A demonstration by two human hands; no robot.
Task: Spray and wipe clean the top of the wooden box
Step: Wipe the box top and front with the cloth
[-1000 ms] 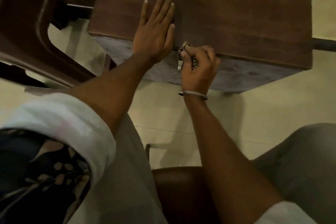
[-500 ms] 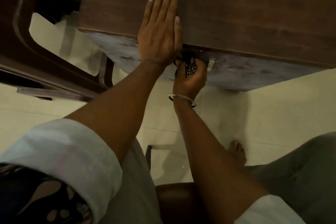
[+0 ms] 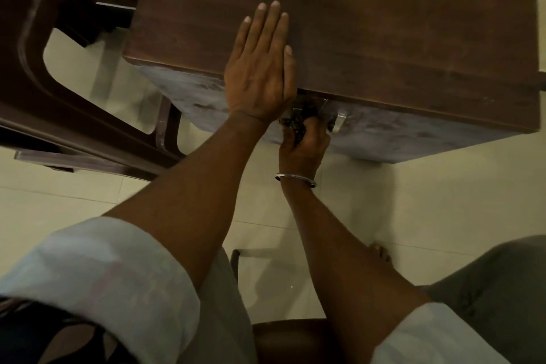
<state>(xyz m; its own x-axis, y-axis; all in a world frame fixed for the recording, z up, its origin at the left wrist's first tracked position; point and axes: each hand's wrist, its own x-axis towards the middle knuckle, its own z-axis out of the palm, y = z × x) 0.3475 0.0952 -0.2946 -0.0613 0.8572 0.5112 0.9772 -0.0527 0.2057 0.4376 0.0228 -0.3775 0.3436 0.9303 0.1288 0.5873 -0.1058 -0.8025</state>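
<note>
The wooden box (image 3: 384, 23) has a dark brown top and a dusty grey front face. My left hand (image 3: 260, 68) lies flat on the top at its near edge, fingers straight, holding nothing. My right hand (image 3: 304, 148), with a metal bangle on the wrist, is against the front face just under the lid edge. It is closed around a small dark beaded object (image 3: 297, 124), next to a metal hasp (image 3: 338, 121). No spray bottle or cloth is in view.
A dark wooden chair frame (image 3: 38, 68) stands close to the box's left side. Pale floor tiles (image 3: 413, 201) run between me and the box. My bare foot (image 3: 381, 254) rests on them. A brown seat edge (image 3: 289, 340) shows between my knees.
My right hand dropped from the lid's edge to the front face under it, still gripping the beaded object. My left hand stayed flat on the top.
</note>
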